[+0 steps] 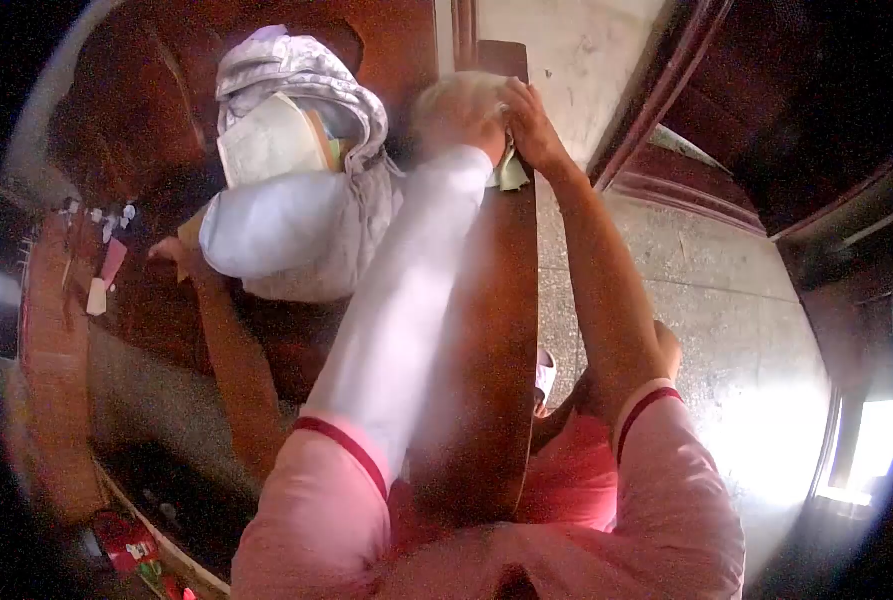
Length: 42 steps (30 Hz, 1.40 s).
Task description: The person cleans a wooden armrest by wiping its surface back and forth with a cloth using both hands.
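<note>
My left hand is at the top of the view, over the far end of a brown wooden surface. It is smeared by motion and bright light, so its fingers are unclear. Right beside it, my right hand has bent fingers closed around a pale green cloth, which hangs out below the hands. Whether the left hand also touches the cloth cannot be made out. To the left of my hands lies a pale patterned backpack, with papers showing at its opening.
Another forearm reaches toward the backpack from below; whether it is a reflection or another person's is unclear. Speckled floor runs along the right, with dark wooden furniture above. Small red and green items lie at lower left.
</note>
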{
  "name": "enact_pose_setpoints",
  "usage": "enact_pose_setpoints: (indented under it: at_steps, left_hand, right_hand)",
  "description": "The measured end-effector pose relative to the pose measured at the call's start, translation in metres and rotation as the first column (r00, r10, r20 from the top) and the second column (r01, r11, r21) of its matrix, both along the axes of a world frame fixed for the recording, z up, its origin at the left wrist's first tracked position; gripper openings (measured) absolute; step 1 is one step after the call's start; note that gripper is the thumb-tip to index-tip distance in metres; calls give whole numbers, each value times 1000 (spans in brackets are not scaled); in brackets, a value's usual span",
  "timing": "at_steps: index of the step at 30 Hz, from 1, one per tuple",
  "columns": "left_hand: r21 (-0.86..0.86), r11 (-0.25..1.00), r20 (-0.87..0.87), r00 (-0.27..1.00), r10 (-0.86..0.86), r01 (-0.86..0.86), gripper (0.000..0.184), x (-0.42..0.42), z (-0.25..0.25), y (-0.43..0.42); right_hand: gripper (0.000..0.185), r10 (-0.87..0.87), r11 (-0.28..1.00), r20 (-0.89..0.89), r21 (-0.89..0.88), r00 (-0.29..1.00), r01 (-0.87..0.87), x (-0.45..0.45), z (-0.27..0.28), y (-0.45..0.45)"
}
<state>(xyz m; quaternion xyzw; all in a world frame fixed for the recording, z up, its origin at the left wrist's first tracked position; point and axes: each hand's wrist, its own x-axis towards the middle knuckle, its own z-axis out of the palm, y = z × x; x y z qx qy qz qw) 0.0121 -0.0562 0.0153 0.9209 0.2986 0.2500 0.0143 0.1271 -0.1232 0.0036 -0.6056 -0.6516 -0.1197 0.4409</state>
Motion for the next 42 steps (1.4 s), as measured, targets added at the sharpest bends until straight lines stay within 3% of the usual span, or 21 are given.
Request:
enact_pose_setpoints:
  at_steps: [1,2,3,4,5,6,9,11,13,15,18,22,24,26,28,29,30,33,37,38,42]
  left_hand:
    - [66,998,42,999,-10,7,50,0,-12,0]
    - [135,991,85,996,-27,15,49,2,-22,1]
    - [196,980,123,991,-46,21,48,-3,-20,-9]
    - [160,980,184,971,-151,122,46,-16,-23,-20]
    - [160,971,53,981,-188,177,46,-25,-22,-28]
    - [129,963,-82,970,-227,236,45,-43,-26,-47]
    - [-162,948,11,961,-276,274,40,-100,20,-112]
    - [-263,901,-34,930,-366,345,44,-136,41,-140]
    - [-90,931,-26,933,-359,355,49,-171,30,-167]
    - [-89,920,-26,922,-386,382,52,-204,40,-196]
    - [-193,902,-39,915,-400,386,53,-245,56,-240]
    - [-248,924,-70,946,-317,291,57,-290,51,-294]
    - [-217,940,-4,963,-271,263,55,-314,18,-320]
    - [19,955,-20,955,-295,295,55,-344,-48,-344]
    - [32,952,56,950,-307,306,56,-350,-57,-347]
    - [-77,947,142,943,-299,312,56,-353,-61,-346]
    - [-188,928,228,933,-279,323,57,-353,-57,-347]
    - [-75,977,229,957,-178,200,56,-322,-8,-332]
    - [-368,915,84,986,-144,165,50,-297,32,-287]
    - [-358,916,68,984,-167,180,52,-289,39,-276]
    - [-314,921,10,971,-238,229,59,-253,48,-232]
  right_hand:
    - [43,-15,1000,-16,12,1000,16,-3,-3,-5]
    - [44,152,988,-340,75,928,-134,-9,-6,-8]
    - [45,306,952,-616,178,726,-249,-20,-15,-15]
    - [47,303,950,-691,165,656,-266,-26,-25,-26]
    - [49,295,948,-761,155,578,-279,-33,-35,-38]
    - [51,152,975,-687,-15,710,-223,-49,-45,-68]
    - [41,177,968,-823,47,539,-246,-119,-12,-138]
    - [43,86,984,-715,-49,694,-173,-150,-6,-176]
    - [48,206,965,-880,109,429,-239,-189,1,-212]
    - [56,-1,966,-663,-194,749,-170,-214,21,-254]
    - [58,-181,889,-601,-439,778,-132,-254,35,-301]
    - [58,-156,857,-401,-509,903,-78,-297,23,-350]
    - [54,-77,881,-350,-462,934,-100,-305,6,-372]
    - [51,-25,880,-211,-469,977,-79,-314,-3,-385]
    - [52,13,873,-67,-486,998,-44,-319,3,-384]
    - [52,33,871,5,-490,999,-26,-319,5,-382]
    - [54,57,859,40,-512,998,-29,-315,6,-377]
    - [53,64,837,-10,-544,998,-59,-298,40,-348]
    - [56,-33,862,-103,-507,994,-24,-277,66,-308]
    - [48,19,866,-160,-491,987,-96,-267,62,-300]
    - [56,-38,794,18,-607,999,41,-235,71,-257]
